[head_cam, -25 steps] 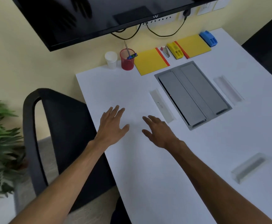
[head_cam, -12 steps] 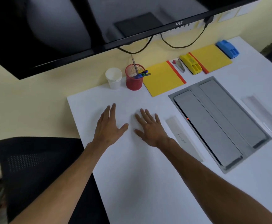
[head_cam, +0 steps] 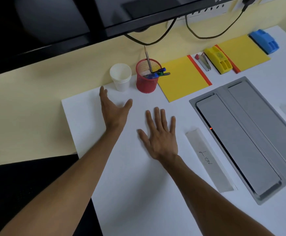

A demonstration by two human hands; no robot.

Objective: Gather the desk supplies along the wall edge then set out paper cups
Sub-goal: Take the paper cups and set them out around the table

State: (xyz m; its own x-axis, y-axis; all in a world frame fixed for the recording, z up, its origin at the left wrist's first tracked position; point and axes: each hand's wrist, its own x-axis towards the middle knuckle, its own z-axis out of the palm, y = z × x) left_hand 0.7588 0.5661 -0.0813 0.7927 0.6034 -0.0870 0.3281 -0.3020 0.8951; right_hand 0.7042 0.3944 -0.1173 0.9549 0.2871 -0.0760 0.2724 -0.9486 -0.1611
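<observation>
Desk: smooth, matte white top. Its far edge meets the yellow wall, where the supplies sit in a row.
Right hand: palm down, fingers straight and fanned, holding nothing. I cannot tell whether it rests on the desk or hangs just above it. It looks parked as a brace while the other arm reaches.
Clear strip: long, flat, see-through plastic with handwriting on it. It lies just right of the right hand, beside the grey panel.
Grey panel: a rectangular, metal-looking frame with two long flaps, set into the desk. A small red light shows at its left edge.
Left hand: turned on edge, fingers straight, thumb splayed wide, empty. The gap between thumb and fingers faces the cups, which I judge is shaped to wrap the stack. It is near them but not touching.
Paper cups: white, tapered and nested in one upright stack at the far left of the row by the wall.
Red mesh holder: a round wire pot just right of the cups, with pens and a pencil leaning in it.
Yellow pad: a flat sheet with an orange edge strip, right of the holder.
Yellow tool and blue tool: blocky plastic pieces further right along the wall.
Stage: the supplies look gathered and the cups are not yet set out.
</observation>
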